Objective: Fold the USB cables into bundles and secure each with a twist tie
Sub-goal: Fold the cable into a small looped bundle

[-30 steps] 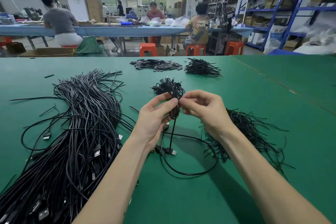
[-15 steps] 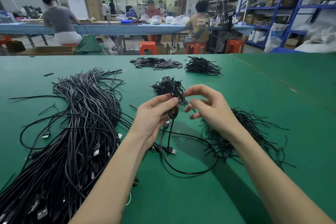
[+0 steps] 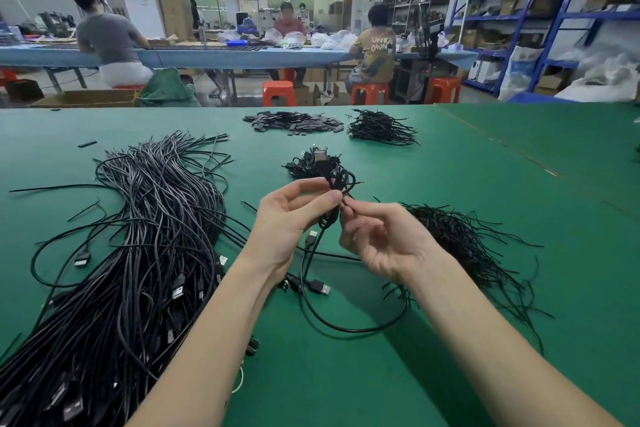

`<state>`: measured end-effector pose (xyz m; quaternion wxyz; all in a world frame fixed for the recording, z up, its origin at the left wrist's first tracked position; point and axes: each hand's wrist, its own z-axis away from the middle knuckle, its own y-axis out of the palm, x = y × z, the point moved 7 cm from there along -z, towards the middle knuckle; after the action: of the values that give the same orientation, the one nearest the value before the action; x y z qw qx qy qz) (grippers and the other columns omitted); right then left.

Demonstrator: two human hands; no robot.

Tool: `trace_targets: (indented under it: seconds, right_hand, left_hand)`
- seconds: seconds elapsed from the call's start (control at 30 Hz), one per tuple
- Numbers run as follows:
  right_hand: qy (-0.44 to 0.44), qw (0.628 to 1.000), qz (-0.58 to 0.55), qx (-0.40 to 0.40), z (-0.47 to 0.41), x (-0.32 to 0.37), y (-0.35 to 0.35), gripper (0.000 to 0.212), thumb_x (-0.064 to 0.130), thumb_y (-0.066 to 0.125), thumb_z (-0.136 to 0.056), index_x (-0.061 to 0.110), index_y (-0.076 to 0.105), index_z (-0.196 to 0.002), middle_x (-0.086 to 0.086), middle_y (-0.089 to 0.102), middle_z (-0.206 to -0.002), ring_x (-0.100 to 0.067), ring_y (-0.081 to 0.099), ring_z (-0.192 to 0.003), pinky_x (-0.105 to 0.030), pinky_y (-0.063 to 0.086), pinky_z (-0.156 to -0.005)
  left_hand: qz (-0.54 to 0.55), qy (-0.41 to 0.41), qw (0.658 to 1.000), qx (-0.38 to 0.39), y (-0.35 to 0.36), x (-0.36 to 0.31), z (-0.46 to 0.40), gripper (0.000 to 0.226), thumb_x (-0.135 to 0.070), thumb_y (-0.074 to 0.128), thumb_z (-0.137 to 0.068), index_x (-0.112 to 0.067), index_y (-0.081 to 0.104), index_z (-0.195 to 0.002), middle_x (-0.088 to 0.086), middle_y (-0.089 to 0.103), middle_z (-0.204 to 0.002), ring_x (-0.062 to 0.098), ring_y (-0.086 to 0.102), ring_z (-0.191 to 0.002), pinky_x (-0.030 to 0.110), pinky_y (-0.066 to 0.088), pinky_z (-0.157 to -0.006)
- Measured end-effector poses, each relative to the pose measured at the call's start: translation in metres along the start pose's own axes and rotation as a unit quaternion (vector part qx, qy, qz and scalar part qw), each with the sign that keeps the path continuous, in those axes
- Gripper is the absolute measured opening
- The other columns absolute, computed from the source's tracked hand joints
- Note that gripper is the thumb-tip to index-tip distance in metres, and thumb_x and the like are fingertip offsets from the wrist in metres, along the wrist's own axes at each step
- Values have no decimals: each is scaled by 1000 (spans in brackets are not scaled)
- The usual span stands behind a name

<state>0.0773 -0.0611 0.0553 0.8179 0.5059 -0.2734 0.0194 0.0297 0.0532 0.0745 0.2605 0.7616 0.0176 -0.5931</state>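
Note:
My left hand (image 3: 289, 218) pinches a folded black USB cable bundle (image 3: 341, 180) above the green table (image 3: 485, 184). My right hand (image 3: 377, 239) pinches a thin black twist tie (image 3: 348, 199) at the bundle's middle, fingertips touching my left thumb. A loose loop of the same cable (image 3: 353, 328) hangs down onto the table, its USB plug (image 3: 320, 288) lying flat. A big heap of loose USB cables (image 3: 138, 253) lies to the left. A pile of twist ties (image 3: 464, 246) lies to the right, partly hidden by my right forearm.
A small pile of tied bundles (image 3: 311, 163) sits just beyond my hands. Farther back lie a pile of flat black pieces (image 3: 294, 121) and another cable pile (image 3: 379, 128). Persons sit at a blue table beyond; blue shelves (image 3: 554, 10) stand at the right.
My right hand, spread open half a second ago, has closed back onto the twist tie at the bundle. The left hand has kept its hold.

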Motion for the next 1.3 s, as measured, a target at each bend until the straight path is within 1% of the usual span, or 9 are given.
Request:
trace_targets:
  seconds: [0.1,0.3,0.43,0.53,0.7,0.8,1.1,1.2,1.3]
  right_hand:
    - [-59,984,170,-10,-1,7,-4,5,9,74,-83,4,73,-82,-6,66,-74,-10,60,-55,-16,52,-47]
    - [-497,490,716,-28,38,54,23,27,15,73,-90,29,68,-112,16,70,-102,-12,67,-78,-19,54,-58]
    - [-541,414,732,-6,46,49,35,16,36,73,-90,27,76,-103,18,69,-96,-10,65,-74,-21,52,-59]
    - [-535,497,683,-31,41,51,32,7,27,77,-89,20,78,-89,14,72,-81,-8,65,-67,-23,52,-53]
    - [-45,991,122,5,5,11,-2,10,11,76,-77,3,70,-78,-4,64,-70,-8,58,-53,-11,45,-39]
    - [-133,956,261,-12,2,19,-3,12,16,79,-80,8,72,-87,-5,69,-80,-9,63,-58,-15,51,-46]
    - [-596,425,678,-66,44,43,27,9,30,78,-89,24,79,-96,15,73,-89,-9,64,-67,-19,51,-59]
    - [-565,478,668,-74,41,48,23,6,26,79,-88,20,80,-87,13,72,-81,-10,64,-66,-15,48,-59]
    - [-319,777,542,-13,16,43,7,11,22,76,-89,16,76,-80,4,68,-72,-11,66,-68,-18,51,-52]
  left_hand:
    - [15,-23,1000,-5,-3,3,-2,41,-19,85,-59,-10,74,-97,10,77,-92,13,71,-77,18,55,-72]
    - [25,-61,997,-26,-10,8,-4,53,-21,84,-61,-4,71,-109,9,76,-95,12,71,-76,23,54,-73]
    - [-3,-79,997,-20,-7,9,-1,52,-25,85,-61,-9,71,-108,5,75,-90,13,66,-75,34,41,-86]
    - [-4,-72,997,-12,-6,8,1,41,-24,84,-63,-12,72,-101,5,76,-89,16,65,-78,34,40,-85]
    - [-3,-17,1000,6,3,0,1,41,-21,84,-61,-10,72,-99,9,77,-91,11,70,-75,17,54,-70]
    - [-5,-24,1000,-7,-4,1,0,44,-22,85,-59,-8,73,-100,9,77,-91,11,70,-75,17,54,-69]
    - [9,-46,999,-8,-10,7,-3,51,-25,87,-58,-8,72,-103,7,77,-93,12,70,-78,20,55,-71]
    - [-13,-39,999,-5,-9,6,-1,49,-26,87,-58,-11,71,-102,10,77,-95,12,71,-80,20,55,-74]
    - [-36,-42,998,2,-6,5,2,50,-29,88,-55,-13,72,-99,13,77,-98,17,67,-84,27,50,-85]
